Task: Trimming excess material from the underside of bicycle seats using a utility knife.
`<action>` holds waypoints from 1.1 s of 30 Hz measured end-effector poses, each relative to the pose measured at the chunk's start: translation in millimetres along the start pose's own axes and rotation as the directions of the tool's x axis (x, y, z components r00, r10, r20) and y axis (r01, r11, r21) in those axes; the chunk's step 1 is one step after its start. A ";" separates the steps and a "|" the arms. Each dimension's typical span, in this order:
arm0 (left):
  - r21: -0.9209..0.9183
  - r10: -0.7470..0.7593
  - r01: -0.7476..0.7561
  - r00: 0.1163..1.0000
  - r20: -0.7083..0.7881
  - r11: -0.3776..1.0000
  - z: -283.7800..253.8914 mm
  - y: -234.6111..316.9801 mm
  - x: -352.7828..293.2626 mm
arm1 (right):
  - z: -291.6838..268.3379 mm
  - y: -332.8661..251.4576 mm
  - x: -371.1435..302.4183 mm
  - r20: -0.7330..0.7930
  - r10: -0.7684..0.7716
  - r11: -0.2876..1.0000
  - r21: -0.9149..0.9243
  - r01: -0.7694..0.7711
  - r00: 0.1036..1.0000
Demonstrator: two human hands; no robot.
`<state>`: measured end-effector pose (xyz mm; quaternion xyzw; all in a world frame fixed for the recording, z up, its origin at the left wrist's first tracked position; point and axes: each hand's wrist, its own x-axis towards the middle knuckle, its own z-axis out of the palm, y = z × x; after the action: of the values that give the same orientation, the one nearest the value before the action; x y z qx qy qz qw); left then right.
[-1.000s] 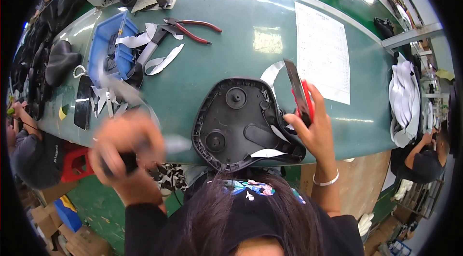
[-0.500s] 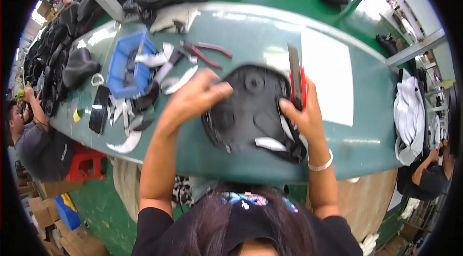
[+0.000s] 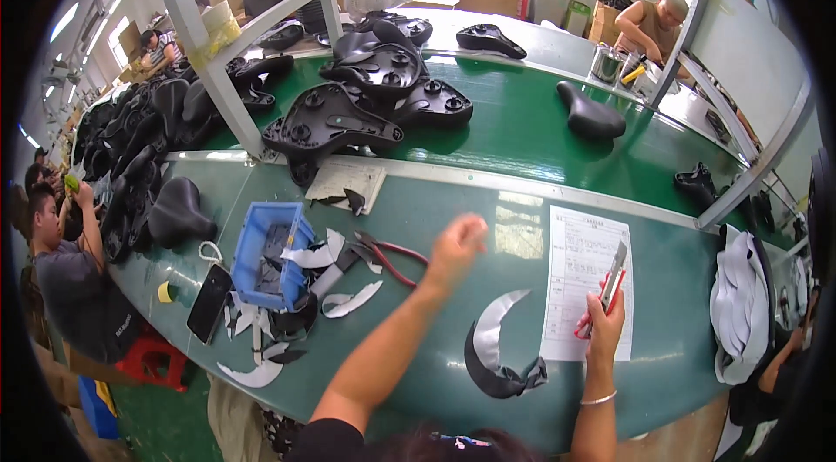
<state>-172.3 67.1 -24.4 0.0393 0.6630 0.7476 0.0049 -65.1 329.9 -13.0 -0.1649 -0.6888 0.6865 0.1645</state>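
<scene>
here the right hand [image 3: 607,320] grips a utility knife [image 3: 614,275] upright over the paper sheet [image 3: 585,279]; the left hand [image 3: 455,246], loosely curled and empty, reaches toward the red-handled pliers [image 3: 389,253]. the exposed blade could probably nick the curved black-and-white trim strip [image 3: 492,357] lying between the forearms.

Bright, even indoor light; daylight floods from windows at the upper left and top of the frame, washing them out; a pale glare patch sits on the green table [image 3: 522,231] at centre; shadows soft; the raised left hand [image 3: 455,246] slightly motion-blurred; fisheye bending and dark vignette at the edges.
</scene>
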 end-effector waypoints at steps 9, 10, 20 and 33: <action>0.384 0.155 -0.136 0.988 -0.018 0.913 16.3 -13.2 -16.2 | 74.6 33.4 264.8 0.134 -0.197 0.967 0.187 0.171 0.971; 0.422 0.124 -0.097 0.991 -0.039 0.901 9.6 -12.9 -20.5 | 100.6 28.6 285.4 0.083 -0.086 0.985 0.156 0.072 0.993; 0.453 0.100 -0.079 0.995 -0.023 0.888 26.0 -12.6 -11.3 | 123.1 43.1 414.5 -0.132 -0.255 0.948 0.159 0.274 0.958; -0.388 -0.243 0.245 0.969 0.055 0.889 -6.9 0.7 -10.9 | 42.8 -40.4 -9.6 0.807 -0.418 0.175 -0.379 0.909 0.417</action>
<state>-161.9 59.5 -25.2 -0.0442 0.4997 0.8583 0.1078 -76.0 287.3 27.2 0.3181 -0.9193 0.1541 0.1728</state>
